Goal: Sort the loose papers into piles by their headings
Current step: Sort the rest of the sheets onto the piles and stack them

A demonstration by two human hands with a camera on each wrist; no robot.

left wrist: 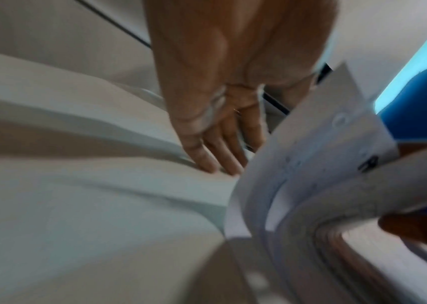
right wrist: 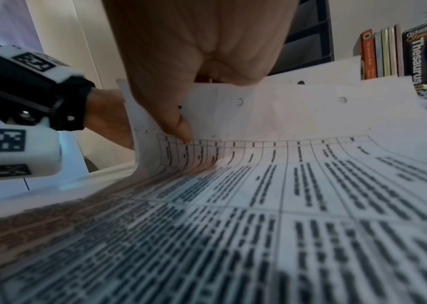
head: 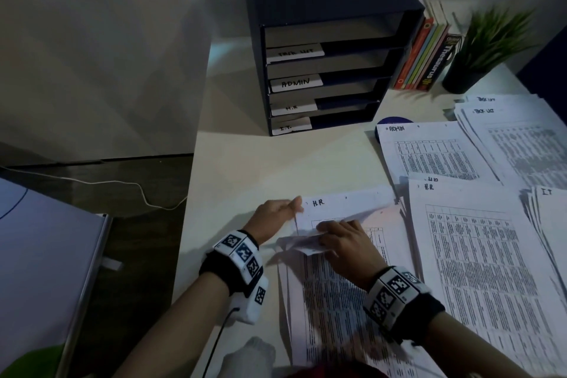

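The H.R. sheet (head: 343, 209) lies atop the unsorted stack (head: 346, 301) right in front of the person, its top edge curled up. The left hand (head: 273, 218) pinches its top-left corner; the right hand (head: 346, 242) pinches the sheet further in, thumb (right wrist: 178, 125) on its printed face. The H.R. pile (head: 478, 255) lies just to the right, long axis running away, nearer the right hand.

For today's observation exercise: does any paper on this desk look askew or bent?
Yes. The H.R. sheet in front of the left hand and right hand curls upward at its heading end, while the H.R. pile beside it lies flat.
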